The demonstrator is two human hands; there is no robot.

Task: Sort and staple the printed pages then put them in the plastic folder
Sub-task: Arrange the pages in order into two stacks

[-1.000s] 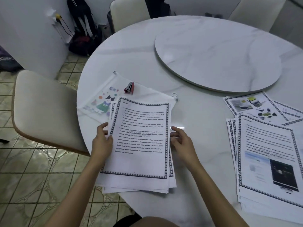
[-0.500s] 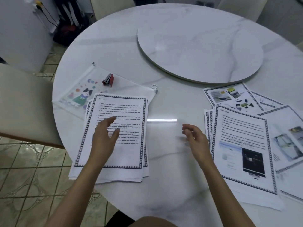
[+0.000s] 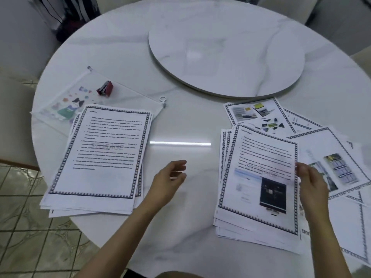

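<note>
A stack of bordered printed pages [image 3: 104,157] lies at the table's left front, partly over a clear plastic folder [image 3: 66,101] with a cat picture. A small red stapler [image 3: 105,88] sits on the folder. A second stack [image 3: 259,177] with a dark photo lies at the right front, with loose picture pages [image 3: 255,115] fanned behind and beside it. My left hand [image 3: 170,177] hovers over bare table between the stacks, fingers relaxed, holding nothing. My right hand [image 3: 311,181] is at the right edge of the second stack's top page, touching it; its grip is blurred.
A round marble turntable [image 3: 224,47] fills the middle of the white marble table [image 3: 180,121]. A cream chair [image 3: 16,117] stands at the left, over tiled floor. A dark bag [image 3: 66,15] sits by the wall at the far left.
Both hands have left the left stack and moved right. My left hand now hovers over bare table; my right hand has reached the right stack's edge. The view has swung right.
</note>
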